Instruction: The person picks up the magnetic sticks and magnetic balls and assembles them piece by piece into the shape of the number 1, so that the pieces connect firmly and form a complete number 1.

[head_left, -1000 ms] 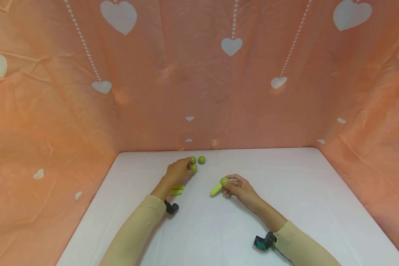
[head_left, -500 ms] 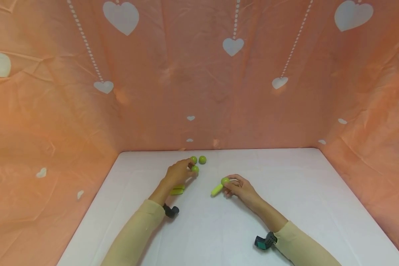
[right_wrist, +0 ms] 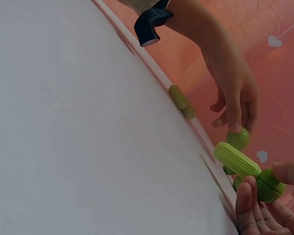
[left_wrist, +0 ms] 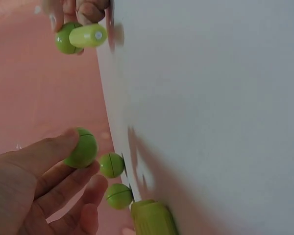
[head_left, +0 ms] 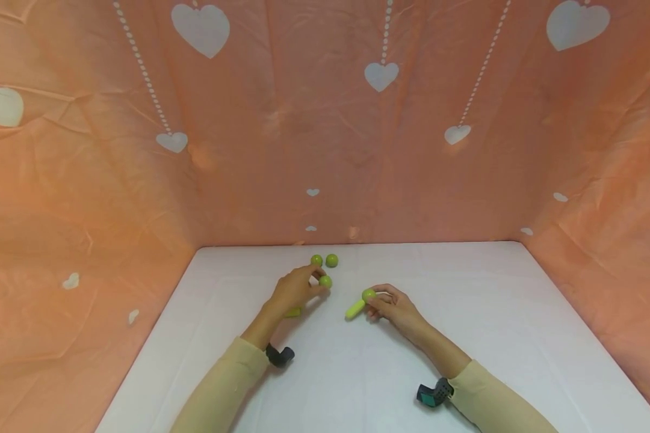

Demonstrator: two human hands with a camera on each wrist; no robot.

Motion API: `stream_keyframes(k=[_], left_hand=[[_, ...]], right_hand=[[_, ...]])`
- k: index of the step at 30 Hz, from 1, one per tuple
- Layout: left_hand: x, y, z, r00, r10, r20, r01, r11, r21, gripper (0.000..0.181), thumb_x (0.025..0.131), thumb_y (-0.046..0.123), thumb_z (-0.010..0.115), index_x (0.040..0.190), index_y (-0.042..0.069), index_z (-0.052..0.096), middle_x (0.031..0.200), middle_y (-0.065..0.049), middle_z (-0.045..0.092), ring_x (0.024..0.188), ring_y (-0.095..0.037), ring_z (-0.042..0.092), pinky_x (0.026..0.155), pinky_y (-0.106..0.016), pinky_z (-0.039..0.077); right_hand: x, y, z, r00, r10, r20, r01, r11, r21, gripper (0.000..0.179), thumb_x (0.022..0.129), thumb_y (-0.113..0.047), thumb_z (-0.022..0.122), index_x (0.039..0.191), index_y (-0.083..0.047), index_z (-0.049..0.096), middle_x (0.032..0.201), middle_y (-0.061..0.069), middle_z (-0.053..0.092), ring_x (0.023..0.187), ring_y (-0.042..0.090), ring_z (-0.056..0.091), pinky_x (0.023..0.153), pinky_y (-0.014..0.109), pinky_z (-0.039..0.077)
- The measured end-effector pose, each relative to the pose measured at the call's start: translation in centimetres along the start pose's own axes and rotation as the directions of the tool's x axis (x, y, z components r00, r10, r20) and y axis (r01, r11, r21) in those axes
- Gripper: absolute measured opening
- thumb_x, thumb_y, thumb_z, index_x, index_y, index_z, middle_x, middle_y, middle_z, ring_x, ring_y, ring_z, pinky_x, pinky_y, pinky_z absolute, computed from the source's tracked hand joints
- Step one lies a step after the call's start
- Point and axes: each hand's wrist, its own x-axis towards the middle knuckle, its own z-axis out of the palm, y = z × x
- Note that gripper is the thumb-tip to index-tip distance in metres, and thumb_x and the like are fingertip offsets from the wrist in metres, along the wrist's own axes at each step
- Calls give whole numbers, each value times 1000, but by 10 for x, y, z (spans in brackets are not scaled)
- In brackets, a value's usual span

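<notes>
My left hand (head_left: 295,290) pinches a green ball (left_wrist: 84,150) between thumb and fingertips, raised over the white table. With my right hand (head_left: 394,307) I grip another green ball (right_wrist: 271,186); a ridged, light-green handle (right_wrist: 236,159) sticks out from it, pointing toward the table's near left in the head view. The handle's free end shows a small pale spot in the left wrist view. Just behind my left fingers rest two more green balls, one on the left (head_left: 316,260) and one on the right (head_left: 332,260).
Two loose light-green handles (right_wrist: 181,100) lie side by side on the white table (head_left: 444,337), partly hidden under my left hand in the head view. Orange cloth (head_left: 336,138) with white hearts rises around the back and sides. Each wrist wears a dark camera (head_left: 279,356).
My left hand has drawn its ball away from the two resting balls, to the right and nearer my body. The right hand with its ball and handle stays almost still.
</notes>
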Motion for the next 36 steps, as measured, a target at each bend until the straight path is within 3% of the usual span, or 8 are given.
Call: stream_keyframes(k=[9, 25, 36], left_hand=[[-11, 5, 5, 999, 48, 4, -48, 999, -3, 29, 97, 31, 83, 122, 21, 73, 119, 2, 76, 88, -12, 64, 76, -36, 53], [-27, 7, 12, 994, 107, 31, -105, 993, -45, 27, 94, 30, 85, 117, 21, 73, 116, 0, 78, 86, -11, 67, 75, -36, 55], [-34, 10, 19, 992, 100, 77, -96, 994, -46, 30, 94, 36, 85, 118, 22, 73, 113, 3, 77, 90, -11, 69, 79, -38, 56]], right_hand=[[0, 1, -1, 1000, 15, 0, -15, 1000, -6, 44, 108, -24, 68, 140, 2, 54, 98, 4, 78, 82, 16, 72, 78, 26, 58], [2, 2, -3, 1000, 2, 12, -3, 999, 40, 42, 108, -19, 68, 139, 6, 53, 96, 3, 79, 80, 14, 72, 78, 26, 59], [4, 2, -3, 1000, 5, 27, -8, 994, 107, 43, 108, -15, 66, 140, 9, 49, 98, 3, 78, 84, 13, 72, 78, 25, 60]])
